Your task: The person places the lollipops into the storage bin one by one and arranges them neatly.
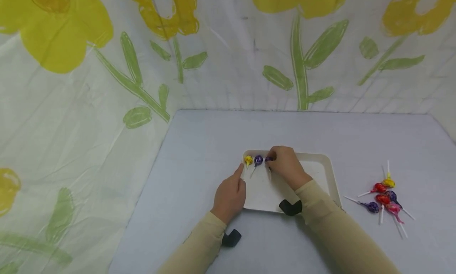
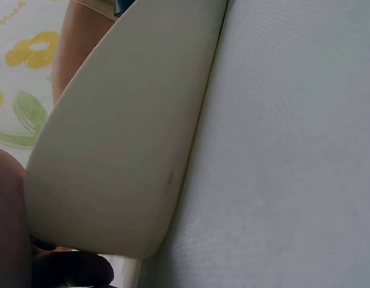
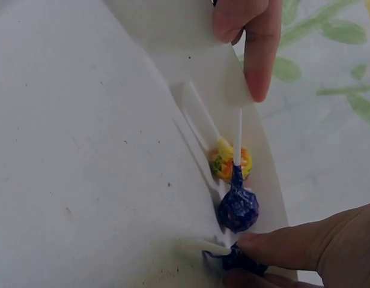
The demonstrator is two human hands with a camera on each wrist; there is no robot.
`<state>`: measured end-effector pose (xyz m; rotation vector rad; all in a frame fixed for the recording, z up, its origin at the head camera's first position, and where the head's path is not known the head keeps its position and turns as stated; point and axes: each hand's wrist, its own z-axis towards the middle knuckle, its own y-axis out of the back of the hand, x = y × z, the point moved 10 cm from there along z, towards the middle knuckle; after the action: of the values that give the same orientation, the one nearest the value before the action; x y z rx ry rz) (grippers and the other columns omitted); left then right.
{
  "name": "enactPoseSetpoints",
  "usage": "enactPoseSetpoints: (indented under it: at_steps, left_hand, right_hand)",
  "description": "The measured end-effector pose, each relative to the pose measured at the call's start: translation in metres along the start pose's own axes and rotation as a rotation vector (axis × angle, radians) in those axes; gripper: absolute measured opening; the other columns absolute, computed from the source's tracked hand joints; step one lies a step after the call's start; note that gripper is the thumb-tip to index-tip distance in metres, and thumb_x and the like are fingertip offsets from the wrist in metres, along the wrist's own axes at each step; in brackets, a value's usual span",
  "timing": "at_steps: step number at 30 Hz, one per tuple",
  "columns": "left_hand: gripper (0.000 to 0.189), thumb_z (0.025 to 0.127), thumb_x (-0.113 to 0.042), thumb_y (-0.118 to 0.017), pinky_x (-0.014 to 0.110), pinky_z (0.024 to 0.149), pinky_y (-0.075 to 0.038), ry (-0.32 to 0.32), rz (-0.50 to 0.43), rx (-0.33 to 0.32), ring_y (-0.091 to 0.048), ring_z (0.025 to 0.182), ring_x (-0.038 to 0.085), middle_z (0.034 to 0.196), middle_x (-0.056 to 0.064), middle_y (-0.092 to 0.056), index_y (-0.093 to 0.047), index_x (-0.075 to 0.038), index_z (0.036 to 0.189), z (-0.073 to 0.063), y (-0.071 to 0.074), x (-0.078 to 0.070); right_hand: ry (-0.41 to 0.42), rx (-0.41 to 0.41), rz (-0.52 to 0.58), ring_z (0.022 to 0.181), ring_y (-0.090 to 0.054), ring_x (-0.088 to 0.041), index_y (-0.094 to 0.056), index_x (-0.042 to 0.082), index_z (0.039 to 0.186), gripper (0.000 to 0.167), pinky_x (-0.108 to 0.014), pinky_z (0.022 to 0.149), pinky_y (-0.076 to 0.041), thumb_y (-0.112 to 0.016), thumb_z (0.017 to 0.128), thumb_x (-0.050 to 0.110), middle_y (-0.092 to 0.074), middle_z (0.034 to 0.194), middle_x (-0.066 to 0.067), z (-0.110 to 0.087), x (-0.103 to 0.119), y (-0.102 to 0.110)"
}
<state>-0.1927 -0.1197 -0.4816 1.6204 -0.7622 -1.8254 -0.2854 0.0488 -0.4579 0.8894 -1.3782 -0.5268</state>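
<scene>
My right hand (image 1: 286,165) pinches a dark purple lollipop (image 3: 236,261) by its wrapped head, low inside the white tray (image 1: 263,196) near its far wall. Beside it lie another purple lollipop (image 1: 258,160) and a yellow one (image 1: 248,160), in a row, sticks toward the near side. My left hand (image 1: 229,195) is at the tray's left edge, its index finger extended against the rim near the far corner. In the left wrist view, the tray's outer wall (image 2: 125,138) fills the middle and partly hides the fingers.
Right of the tray, several lollipops lie in a loose pile on the pale table (image 1: 199,147), among them a yellow one (image 1: 389,182), a red one (image 1: 382,198), a pink one (image 1: 393,208) and a purple one (image 1: 373,207). A flower-printed curtain (image 1: 231,68) hangs behind.
</scene>
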Motion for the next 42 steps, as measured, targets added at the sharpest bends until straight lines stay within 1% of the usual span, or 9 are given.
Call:
enactPoseSetpoints:
  at_steps: [6, 17, 20, 24, 27, 30, 31, 35, 42]
  left_hand:
    - [0.053, 0.106, -0.017, -0.043, 0.028, 0.051, -0.031, -0.004, 0.004, -0.002, -0.035, 0.055, 0.011, 0.063, -0.003, -0.043, -0.049, -0.008, 0.157, 0.001, 0.001, 0.0]
    - [0.052, 0.105, -0.015, -0.044, 0.028, 0.05, -0.031, -0.006, -0.008, -0.003, -0.034, 0.053, 0.011, 0.062, -0.004, -0.042, -0.05, -0.008, 0.157, 0.001, -0.002, 0.001]
    - [0.052, 0.106, -0.016, -0.043, 0.028, 0.05, -0.031, -0.005, -0.013, 0.002, -0.034, 0.053, 0.011, 0.062, 0.0, -0.046, -0.05, -0.008, 0.157, 0.001, -0.003, 0.0]
    - [0.052, 0.106, -0.016, -0.044, 0.028, 0.054, -0.037, 0.001, -0.012, -0.004, -0.045, 0.061, 0.012, 0.084, 0.011, -0.069, -0.051, -0.008, 0.156, 0.0, -0.002, 0.0]
    - [0.051, 0.105, -0.015, -0.044, 0.028, 0.06, -0.041, 0.009, -0.01, -0.016, -0.052, 0.071, 0.014, 0.111, 0.015, -0.075, -0.052, -0.008, 0.156, -0.002, 0.001, 0.001]
    - [0.051, 0.106, -0.015, -0.044, 0.029, 0.06, -0.042, 0.012, -0.008, -0.011, -0.053, 0.07, 0.015, 0.108, 0.016, -0.075, -0.051, -0.007, 0.156, -0.003, 0.002, 0.0]
    - [0.051, 0.106, -0.015, -0.045, 0.029, 0.061, -0.043, 0.01, -0.007, -0.012, -0.053, 0.071, 0.014, 0.112, 0.015, -0.075, -0.051, -0.007, 0.156, -0.003, 0.003, -0.001]
    - [0.051, 0.106, -0.015, -0.045, 0.028, 0.056, -0.039, 0.014, -0.005, -0.005, -0.047, 0.063, 0.012, 0.086, 0.011, -0.07, -0.051, -0.007, 0.156, -0.003, 0.001, 0.0]
    - [0.05, 0.106, -0.015, -0.045, 0.03, 0.061, -0.044, 0.007, 0.005, -0.027, -0.053, 0.071, 0.014, 0.11, 0.016, -0.076, -0.052, -0.007, 0.155, -0.003, 0.001, 0.0]
  right_hand:
    - [0.02, -0.009, 0.002, 0.086, -0.064, -0.026, -0.076, -0.001, 0.1, 0.013, -0.043, 0.079, -0.054, -0.08, 0.09, 0.007, -0.073, 0.093, -0.013, 0.002, 0.002, -0.001]
    - [-0.007, 0.0, -0.007, 0.084, -0.061, -0.026, -0.075, -0.001, 0.103, 0.019, -0.041, 0.077, -0.052, -0.08, 0.091, 0.013, -0.07, 0.092, -0.013, -0.001, 0.0, 0.001]
    - [-0.007, -0.008, -0.012, 0.083, -0.06, -0.026, -0.075, -0.002, 0.103, 0.021, -0.041, 0.077, -0.052, -0.081, 0.09, 0.014, -0.07, 0.091, -0.012, -0.003, -0.003, 0.003]
    - [-0.02, -0.006, 0.006, 0.081, -0.059, -0.024, -0.076, -0.001, 0.104, 0.025, -0.038, 0.072, -0.051, -0.082, 0.09, 0.018, -0.068, 0.089, -0.011, -0.004, -0.006, 0.003]
    - [-0.029, -0.001, 0.017, 0.081, -0.059, -0.024, -0.076, -0.001, 0.105, 0.028, -0.037, 0.07, -0.05, -0.082, 0.091, 0.022, -0.068, 0.09, -0.011, -0.004, -0.007, 0.003]
    - [-0.035, -0.005, 0.008, 0.083, -0.06, -0.025, -0.076, -0.001, 0.107, 0.031, -0.039, 0.072, -0.051, -0.081, 0.092, 0.026, -0.069, 0.094, -0.012, -0.007, -0.008, 0.005]
    - [-0.037, -0.009, 0.003, 0.084, -0.059, -0.025, -0.076, -0.001, 0.107, 0.032, -0.039, 0.072, -0.05, -0.08, 0.092, 0.026, -0.069, 0.094, -0.012, -0.008, -0.008, 0.007]
    - [-0.048, -0.016, -0.014, 0.088, -0.062, -0.027, -0.075, -0.002, 0.11, 0.035, -0.042, 0.076, -0.053, -0.079, 0.093, 0.029, -0.071, 0.102, -0.016, -0.011, -0.014, 0.011]
    - [-0.056, -0.012, -0.025, 0.097, -0.066, -0.032, -0.073, -0.003, 0.115, 0.04, -0.047, 0.081, -0.055, -0.077, 0.095, 0.031, -0.072, 0.109, -0.02, -0.018, -0.022, 0.018]
